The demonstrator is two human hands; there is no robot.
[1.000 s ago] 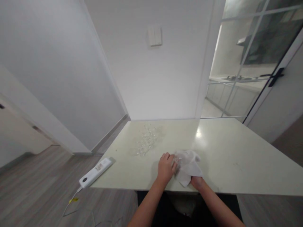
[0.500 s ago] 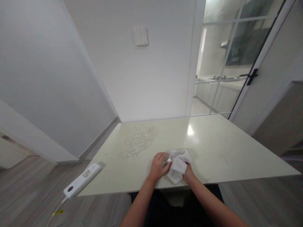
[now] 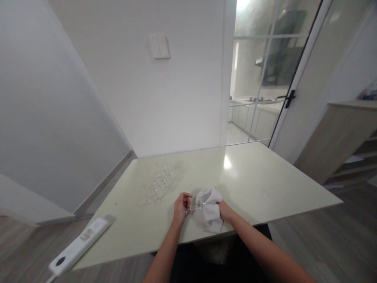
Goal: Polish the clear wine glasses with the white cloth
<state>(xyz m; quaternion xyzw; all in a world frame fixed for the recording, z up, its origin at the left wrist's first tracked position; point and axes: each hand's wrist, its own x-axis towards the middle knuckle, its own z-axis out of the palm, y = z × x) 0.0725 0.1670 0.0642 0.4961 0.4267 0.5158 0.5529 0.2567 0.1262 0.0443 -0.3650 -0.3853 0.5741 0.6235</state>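
Observation:
My left hand [image 3: 180, 205] is closed around one end of a small clear stemmed glass [image 3: 194, 207], near the front of the table. The glass lies tilted on its side, its thin stem pointing right into a crumpled white cloth [image 3: 210, 212]. Its other end is hidden by the folds. On the cloth's right side, my right hand [image 3: 224, 211] grips it, with the fingers mostly tucked behind the fabric. Beyond my left hand, several clear glasses [image 3: 161, 180] stand grouped on the tabletop.
The pale glossy table [image 3: 253, 181] reaches back to a white wall. A white power strip [image 3: 81, 245] lies across its left front edge, with a cord trailing down. A glass-paned door [image 3: 250, 86] stands at the back right, and a wooden shelf unit [image 3: 332, 133] is at the far right.
My left hand has shifted away from the cloth, so the glass's stem now shows between the two. The cloth is bunched differently in my right hand. The camera view has turned slightly right.

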